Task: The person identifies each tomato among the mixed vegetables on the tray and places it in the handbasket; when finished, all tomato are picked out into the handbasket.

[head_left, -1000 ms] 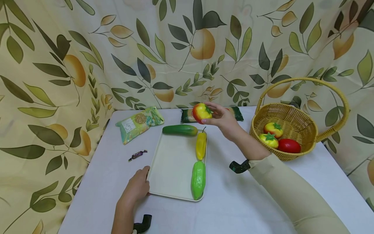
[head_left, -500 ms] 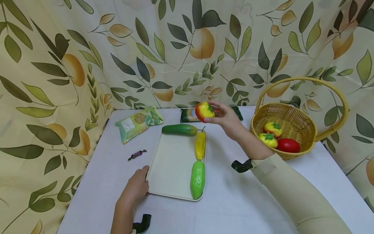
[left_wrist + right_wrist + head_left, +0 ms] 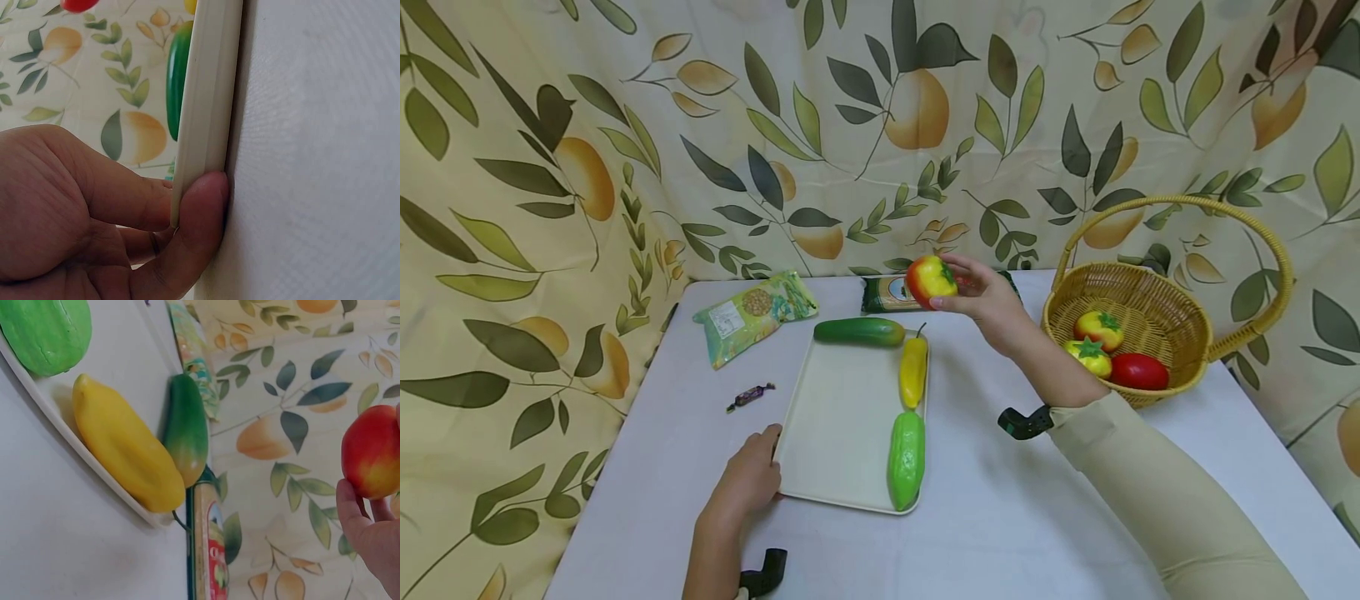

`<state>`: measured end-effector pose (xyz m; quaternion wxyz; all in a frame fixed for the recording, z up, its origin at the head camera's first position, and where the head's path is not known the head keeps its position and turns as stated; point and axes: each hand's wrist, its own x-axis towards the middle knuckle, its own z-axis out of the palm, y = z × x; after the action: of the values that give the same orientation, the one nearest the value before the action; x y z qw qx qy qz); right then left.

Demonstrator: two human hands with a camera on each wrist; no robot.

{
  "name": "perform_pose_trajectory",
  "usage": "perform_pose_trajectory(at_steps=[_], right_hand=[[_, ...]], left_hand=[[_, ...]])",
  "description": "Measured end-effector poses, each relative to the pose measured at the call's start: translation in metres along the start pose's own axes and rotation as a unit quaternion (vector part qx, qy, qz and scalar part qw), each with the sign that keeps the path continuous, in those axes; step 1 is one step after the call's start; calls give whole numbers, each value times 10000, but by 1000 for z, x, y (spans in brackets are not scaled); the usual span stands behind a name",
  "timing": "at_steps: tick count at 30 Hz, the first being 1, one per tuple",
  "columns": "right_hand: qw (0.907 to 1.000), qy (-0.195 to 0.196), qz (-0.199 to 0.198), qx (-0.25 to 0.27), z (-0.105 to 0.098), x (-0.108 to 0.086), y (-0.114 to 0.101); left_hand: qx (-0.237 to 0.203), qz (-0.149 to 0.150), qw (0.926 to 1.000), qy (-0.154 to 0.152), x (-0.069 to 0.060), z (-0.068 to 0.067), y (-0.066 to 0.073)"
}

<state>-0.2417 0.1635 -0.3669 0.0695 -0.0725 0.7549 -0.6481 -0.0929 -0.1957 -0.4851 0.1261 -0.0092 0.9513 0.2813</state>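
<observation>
My right hand point(image 3: 988, 304) holds a red-and-yellow round fruit with a green leafy top point(image 3: 931, 282) by its fingertips, raised above the back of the table. In the right wrist view the same fruit point(image 3: 372, 453) is partly cut off at the edge. My left hand point(image 3: 748, 472) grips the near-left edge of a cream tray point(image 3: 835, 417); in the left wrist view, thumb and finger point(image 3: 203, 200) pinch its rim. Along the tray's far edge lies a dark green cucumber-like vegetable point(image 3: 859, 332). A yellow pepper point(image 3: 913, 371) and a light green bumpy gourd point(image 3: 907, 461) line the right side.
A wicker basket point(image 3: 1127, 308) with a tall handle stands at right, holding two yellow-red fruits point(image 3: 1098, 330) and a red one point(image 3: 1138, 372). Behind the tray lie a green snack bag point(image 3: 756, 317) and a dark green packet point(image 3: 891, 295). A wrapped candy point(image 3: 751, 397) is left of the tray.
My right hand has drifted slightly right and up, carrying the red-and-yellow fruit. My left hand keeps its grip on the tray, and the vegetables lie as before.
</observation>
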Motion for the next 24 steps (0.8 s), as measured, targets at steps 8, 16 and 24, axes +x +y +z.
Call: perform_pose_trajectory(at_steps=[8, 16, 24], right_hand=[[9999, -7, -76, 87, -2, 0, 1], [9997, 19, -179, 151, -7, 0, 2], [9997, 204, -108, 93, -13, -2, 5]], left_hand=[[-24, -79, 10000, 17, -1, 0, 1], [-38, -72, 10000, -6, -2, -2, 2], [-40, -63, 10000, -30, -2, -2, 3]])
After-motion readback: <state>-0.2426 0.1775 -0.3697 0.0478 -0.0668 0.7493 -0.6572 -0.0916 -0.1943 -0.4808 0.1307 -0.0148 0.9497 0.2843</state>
